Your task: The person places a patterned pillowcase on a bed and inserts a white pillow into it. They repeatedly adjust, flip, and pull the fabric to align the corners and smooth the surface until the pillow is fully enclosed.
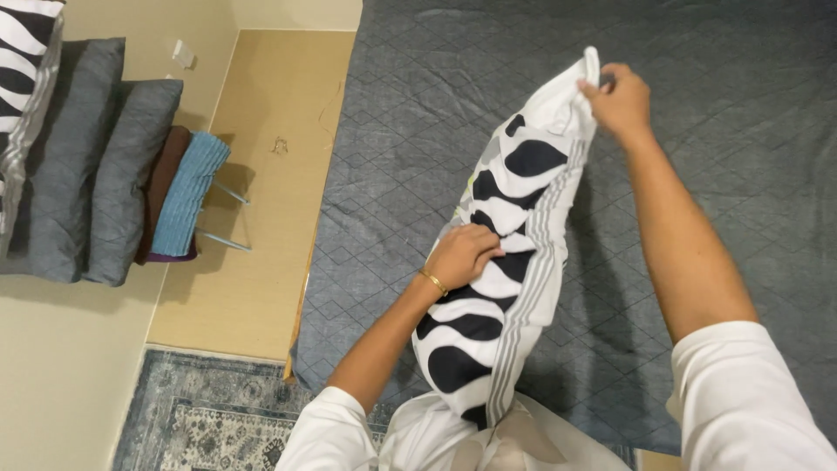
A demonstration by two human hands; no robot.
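A long pillow in a white cover with black wavy patches and grey stripes (510, 262) is held upright over the bed, its lower end against my body. My right hand (619, 100) pinches the white top edge of the cover. My left hand (462, 255), with a gold bracelet on the wrist, presses closed fingers into the side of the pillow about halfway down, gripping the fabric there.
A dark grey quilted bedspread (697, 131) covers the bed under the pillow. On the left, two grey pillows (96, 166) stand stacked beside a black-and-white one (22, 52), with brown and blue folded cloths (187, 192). A patterned rug (218, 410) lies below.
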